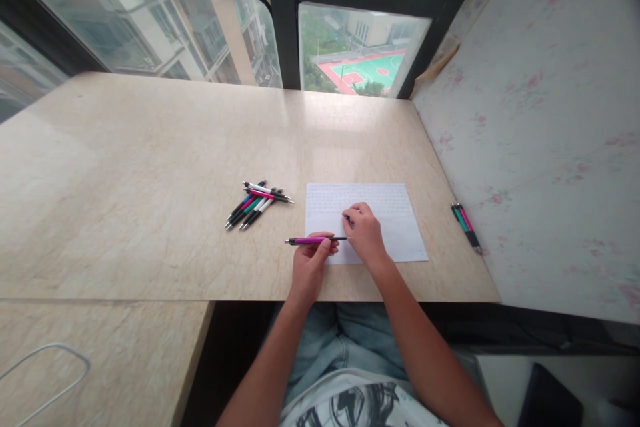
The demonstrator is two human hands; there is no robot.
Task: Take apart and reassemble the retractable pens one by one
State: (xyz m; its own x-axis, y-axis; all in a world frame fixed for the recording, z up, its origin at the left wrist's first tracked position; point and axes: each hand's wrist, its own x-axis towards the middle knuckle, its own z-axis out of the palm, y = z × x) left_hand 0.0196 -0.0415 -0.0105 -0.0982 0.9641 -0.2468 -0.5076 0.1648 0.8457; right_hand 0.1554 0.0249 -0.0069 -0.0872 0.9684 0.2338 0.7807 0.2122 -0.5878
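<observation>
My left hand (311,263) is closed around a purple pen (309,240), held level just above the lower left part of a sheet of paper (400,233). A thin dark length sticks out past the fingers on the pen's right end. My right hand (365,230) is over the middle of the sheet, its fingers pinched on a small dark piece (347,217); most of that piece is hidden, so its kind is unclear. Rows of faint handwriting cover the upper part of the paper.
Several pens (255,205) in mixed colours lie in a loose pile left of the paper. Green and pink pens (466,227) rest by the wall (540,147) on the right. A white cable (65,347) lies on the lower left surface. Windows stand behind the table (150,213).
</observation>
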